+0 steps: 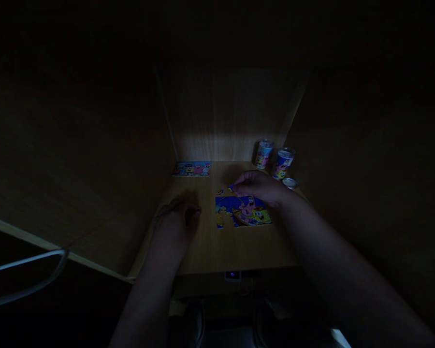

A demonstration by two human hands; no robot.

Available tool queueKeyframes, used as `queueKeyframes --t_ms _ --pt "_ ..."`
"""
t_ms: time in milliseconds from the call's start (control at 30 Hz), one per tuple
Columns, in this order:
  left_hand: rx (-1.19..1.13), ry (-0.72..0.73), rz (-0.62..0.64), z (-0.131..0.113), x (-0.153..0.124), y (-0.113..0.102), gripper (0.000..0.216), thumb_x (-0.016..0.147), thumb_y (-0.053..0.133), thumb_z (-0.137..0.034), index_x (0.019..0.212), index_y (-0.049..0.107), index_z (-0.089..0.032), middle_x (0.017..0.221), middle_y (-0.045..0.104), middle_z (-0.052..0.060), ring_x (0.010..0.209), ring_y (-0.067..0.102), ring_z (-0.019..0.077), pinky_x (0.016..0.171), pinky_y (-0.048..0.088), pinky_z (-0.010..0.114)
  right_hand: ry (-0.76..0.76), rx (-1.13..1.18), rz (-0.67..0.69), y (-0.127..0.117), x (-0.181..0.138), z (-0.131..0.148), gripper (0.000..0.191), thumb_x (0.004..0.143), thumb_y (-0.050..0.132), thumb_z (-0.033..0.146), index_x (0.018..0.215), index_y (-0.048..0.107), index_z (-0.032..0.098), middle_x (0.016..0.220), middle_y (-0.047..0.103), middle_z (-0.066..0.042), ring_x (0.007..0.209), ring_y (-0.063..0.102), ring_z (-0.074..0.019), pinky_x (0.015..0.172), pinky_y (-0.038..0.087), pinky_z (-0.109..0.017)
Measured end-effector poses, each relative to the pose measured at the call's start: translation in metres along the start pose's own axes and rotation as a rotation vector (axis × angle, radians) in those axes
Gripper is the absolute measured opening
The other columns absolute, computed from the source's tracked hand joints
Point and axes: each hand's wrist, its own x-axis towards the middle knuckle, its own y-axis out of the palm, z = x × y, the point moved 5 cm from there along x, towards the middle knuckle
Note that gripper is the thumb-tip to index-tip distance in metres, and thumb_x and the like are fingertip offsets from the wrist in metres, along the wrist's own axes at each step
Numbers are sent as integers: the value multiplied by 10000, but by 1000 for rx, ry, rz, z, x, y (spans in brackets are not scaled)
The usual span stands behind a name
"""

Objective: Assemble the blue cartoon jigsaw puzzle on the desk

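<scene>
A partly assembled cartoon jigsaw puzzle lies on the wooden surface, with a gap along its lower left edge. Just above its top edge, my right hand pinches a small blue puzzle piece between thumb and fingertips. One or more loose pieces lie to the left of that hand. My left hand rests on the surface left of the puzzle, its fingers curled together. Something tiny may be at its fingertips, but the dim light hides what it is.
Behind and left is a flat cartoon picture. Two printed cans, one farther back and one nearer, stand at the back right beside a round lid. Wooden walls enclose the surface. A white cable hangs at the lower left.
</scene>
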Motion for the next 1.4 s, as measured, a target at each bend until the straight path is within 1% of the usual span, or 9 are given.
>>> queueKeyframes --t_ms 200,367,533,600,733,1000,1267,1333,1400 --pt "5 21 -17 1 0 1 155 1003 655 -281 1068 790 -240 1199 793 89 1121 722 333 1021 560 486 71 96 37 7 -5 6 310 865 801 108 1147 752 226 912 815 -3 819 787 -139 819 663 -267" --pt "9 21 -20 3 0 2 151 1010 664 -301 1061 796 -249 1201 791 85 1126 719 337 1029 552 498 117 82 34 9 -6 5 112 911 775 151 1001 769 217 833 802 1 827 795 -150 769 655 -248" --pt "-83 78 -67 -6 -1 -2 107 996 702 -268 1058 787 -248 1178 784 77 1124 718 314 1036 552 478 117 -9 61 11 -9 8 127 831 840 155 941 802 206 786 799 11 664 715 -111 580 540 -179" --pt "-195 187 -52 -17 -3 -2 101 994 700 -213 1045 777 -253 1143 786 51 1093 724 268 1012 560 429 115 -20 109 15 -12 9 135 805 866 183 920 799 208 763 791 21 632 691 -100 559 515 -175" --pt "-320 385 80 -33 -8 6 144 983 712 -153 1006 784 -276 1081 801 15 1058 719 231 976 554 403 120 -24 255 25 -16 9 220 738 927 278 877 776 197 726 784 23 555 635 -91 529 486 -194" --pt "-323 447 144 -36 -9 10 133 965 756 -158 940 790 -284 1035 818 -6 1019 729 223 981 536 419 132 -105 437 37 -21 5 253 738 926 357 860 759 211 623 730 62 513 618 -108 536 461 -228" --pt "-305 427 126 -37 -10 11 129 971 726 -172 956 786 -285 1047 817 4 1032 735 232 977 554 413 119 -75 479 39 -20 3 300 744 933 361 921 748 203 664 747 49 523 642 -124 529 463 -230" --pt "-272 349 50 -31 -8 6 130 989 691 -190 1002 785 -279 1075 815 20 1059 738 244 985 568 410 99 -112 441 35 -17 2 269 782 912 345 965 769 211 693 761 44 542 653 -126 542 484 -233" --pt "-202 212 -53 -18 -5 0 149 1003 653 -210 1052 784 -259 1127 810 49 1090 743 268 1009 576 423 43 -208 317 27 -11 3 185 851 860 299 1008 797 225 780 800 27 614 695 -131 584 528 -235"
